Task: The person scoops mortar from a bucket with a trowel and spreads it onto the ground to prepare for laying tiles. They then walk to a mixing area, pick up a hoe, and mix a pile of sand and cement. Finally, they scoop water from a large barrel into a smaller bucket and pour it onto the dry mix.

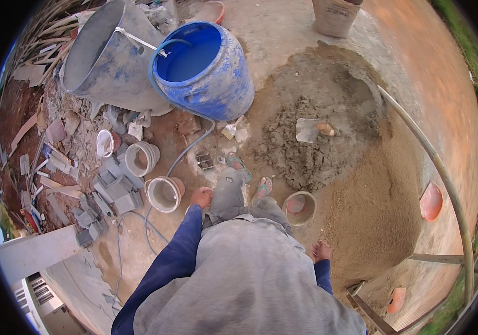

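Left hand [201, 197], curled, just beside bucket [180, 187]; right hand [321, 251], curled, near sand [378, 226]; nothing visibly held. Wet mix [295, 153]: ahead, right. Likely step: mixing pause; next need, probably: firm bucket grip.

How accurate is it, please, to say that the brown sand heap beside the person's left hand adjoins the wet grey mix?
The side is wrong: the brown sand heap adjoining the wet grey mix lies beside the person's right hand, as the head view shows.
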Demonstrator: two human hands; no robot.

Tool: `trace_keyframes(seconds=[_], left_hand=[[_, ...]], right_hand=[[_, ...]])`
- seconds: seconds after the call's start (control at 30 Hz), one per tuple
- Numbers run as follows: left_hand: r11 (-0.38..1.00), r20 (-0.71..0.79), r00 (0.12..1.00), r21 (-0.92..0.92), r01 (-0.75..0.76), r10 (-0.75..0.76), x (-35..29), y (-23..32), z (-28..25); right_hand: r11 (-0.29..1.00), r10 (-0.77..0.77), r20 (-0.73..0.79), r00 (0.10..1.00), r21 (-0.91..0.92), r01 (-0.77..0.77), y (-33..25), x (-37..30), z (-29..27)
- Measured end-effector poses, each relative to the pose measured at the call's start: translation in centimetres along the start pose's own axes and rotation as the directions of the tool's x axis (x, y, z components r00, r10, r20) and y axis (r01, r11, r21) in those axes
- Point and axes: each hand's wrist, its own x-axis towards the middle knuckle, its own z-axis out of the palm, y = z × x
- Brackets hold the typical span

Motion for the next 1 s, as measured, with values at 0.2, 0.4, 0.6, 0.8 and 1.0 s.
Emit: trace_keyframes(seconds=[0.2,0.4,0.6,0.8,1.0], left_hand=[[0.984,-0.033,0.999,-0.179,0.012,-0.018,-1.2,1.9,0.9],[0.975,-0.014,1.000,-0.224,-0.003,0.000,-0.6,2.0,1.6],[0.953,-0.003,0.999,-0.299,0.042,-0.045,-0.9,-0.3,0.9],[0.963,-0.039,0.991,-0.244,0.112,-0.125,-1.2,-3.1,0.4],[0.977,-0.026,0.995,-0.194,0.087,-0.094,-1.0,-1.6,1.4]], right_hand=[[1.000,0.008,-0.002,1.000,0.019,-0.008,0.6,-0.1,0.7],[0.997,-0.077,0.067,0.995,-0.011,0.078,-1.4,-0.7,2.2],[0.978,-0.134,0.094,0.987,-0.150,0.147,-4.8,-1.0,2.2],[0.971,-0.216,0.086,0.973,-0.088,0.224,-6.6,-1.4,3.1],[0.969,-0.196,0.092,0.976,-0.137,0.207,-6.9,-2.5,3.9]])
